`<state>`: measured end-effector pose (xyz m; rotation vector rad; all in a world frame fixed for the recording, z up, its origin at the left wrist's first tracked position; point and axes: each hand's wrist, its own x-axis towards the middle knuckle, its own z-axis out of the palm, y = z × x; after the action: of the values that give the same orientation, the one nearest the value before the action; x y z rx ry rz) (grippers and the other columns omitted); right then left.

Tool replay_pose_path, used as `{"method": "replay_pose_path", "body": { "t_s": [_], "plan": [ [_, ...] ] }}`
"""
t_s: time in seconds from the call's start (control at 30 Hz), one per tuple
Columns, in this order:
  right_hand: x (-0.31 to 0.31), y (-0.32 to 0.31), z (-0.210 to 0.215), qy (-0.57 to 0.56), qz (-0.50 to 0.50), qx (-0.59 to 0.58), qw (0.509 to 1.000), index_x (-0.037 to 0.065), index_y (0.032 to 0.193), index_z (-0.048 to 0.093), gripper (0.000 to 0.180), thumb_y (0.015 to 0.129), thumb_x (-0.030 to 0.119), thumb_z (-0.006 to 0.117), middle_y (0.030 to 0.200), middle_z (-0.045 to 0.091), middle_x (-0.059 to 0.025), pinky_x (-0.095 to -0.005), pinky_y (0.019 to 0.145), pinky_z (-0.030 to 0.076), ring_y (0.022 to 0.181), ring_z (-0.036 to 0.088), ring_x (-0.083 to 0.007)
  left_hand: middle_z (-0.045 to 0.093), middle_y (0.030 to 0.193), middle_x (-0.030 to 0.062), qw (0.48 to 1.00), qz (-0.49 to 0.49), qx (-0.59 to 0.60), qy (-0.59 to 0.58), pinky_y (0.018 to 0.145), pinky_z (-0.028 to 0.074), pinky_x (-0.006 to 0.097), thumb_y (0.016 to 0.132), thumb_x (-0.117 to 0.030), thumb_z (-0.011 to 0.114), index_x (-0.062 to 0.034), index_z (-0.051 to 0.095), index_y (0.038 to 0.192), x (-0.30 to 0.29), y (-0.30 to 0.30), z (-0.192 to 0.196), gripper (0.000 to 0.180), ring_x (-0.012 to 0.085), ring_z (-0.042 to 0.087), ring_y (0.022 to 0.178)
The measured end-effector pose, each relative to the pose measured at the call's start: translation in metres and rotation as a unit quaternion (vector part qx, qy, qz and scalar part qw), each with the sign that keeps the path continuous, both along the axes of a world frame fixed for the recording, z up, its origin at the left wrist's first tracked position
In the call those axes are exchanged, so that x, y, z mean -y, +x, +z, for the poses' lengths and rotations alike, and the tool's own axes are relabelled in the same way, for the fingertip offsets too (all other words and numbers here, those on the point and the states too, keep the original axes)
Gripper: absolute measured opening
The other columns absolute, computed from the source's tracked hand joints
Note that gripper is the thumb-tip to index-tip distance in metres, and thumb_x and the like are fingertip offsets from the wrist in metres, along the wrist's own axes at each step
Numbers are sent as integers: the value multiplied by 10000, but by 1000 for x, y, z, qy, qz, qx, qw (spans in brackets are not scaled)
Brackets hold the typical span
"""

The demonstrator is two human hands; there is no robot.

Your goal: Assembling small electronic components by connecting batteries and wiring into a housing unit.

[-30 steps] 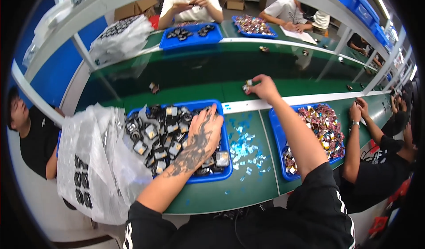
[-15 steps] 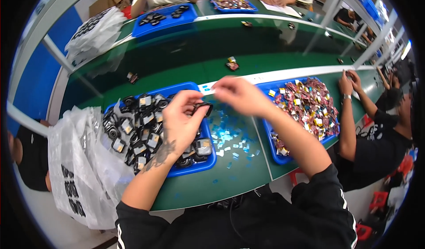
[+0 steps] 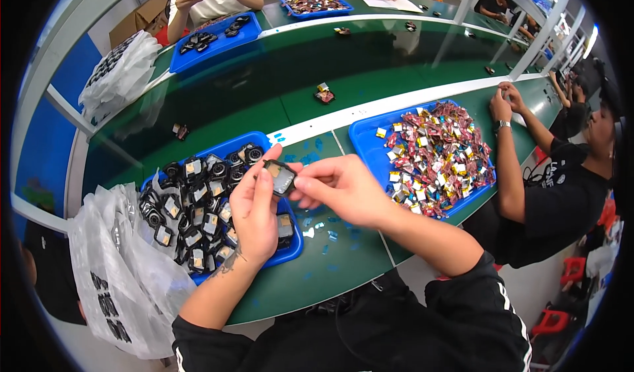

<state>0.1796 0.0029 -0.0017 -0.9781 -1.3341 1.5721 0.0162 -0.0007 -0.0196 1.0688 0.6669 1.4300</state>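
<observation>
1. Head view: I watch the left hand (image 3: pixel 254 217) and right hand (image 3: pixel 343 187) pinch one small square black part (image 3: pixel 281 176) between fingertips, raised over the blue tray (image 3: pixel 254 141) of identical parts, screen up for inspection.

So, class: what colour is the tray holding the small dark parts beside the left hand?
Blue; the tray beside the left hand shows best in the head view.

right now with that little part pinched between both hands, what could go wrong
1. The part is held only at fingertips by the left hand and right hand; a slip could drop it into the tray among look-alike parts.
2. Blue scraps litter the table and might stick to it.
</observation>
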Motion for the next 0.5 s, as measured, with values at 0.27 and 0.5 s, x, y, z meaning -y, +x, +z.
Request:
{"method": "replay_pose_path", "body": {
  "t_s": [0.27, 0.5],
  "plan": [
    [-68, 126, -24, 132, -162, 766, 607, 28, 755, 682, 348, 834, 367, 688, 775, 693, -167, -459, 693, 557, 764, 695, -335, 645, 1078, 156, 983, -66, -42, -167, 580, 547, 258, 1025, -206, 472, -18, 517, 1202, -7, -8, 0, 262, 197, 680, 715],
    [-65, 128, -26, 140, -219, 608, 750, 41, 782, 688, 198, 820, 236, 696, 700, 678, -123, -387, 665, 537, 693, 680, -272, 603, 1044, 70, 989, -29, -77, -120, 518, 456, 198, 993, -140, 516, -61, 546, 1256, 0, -13, -4, 276, 99, 576, 682]
  ]
}}
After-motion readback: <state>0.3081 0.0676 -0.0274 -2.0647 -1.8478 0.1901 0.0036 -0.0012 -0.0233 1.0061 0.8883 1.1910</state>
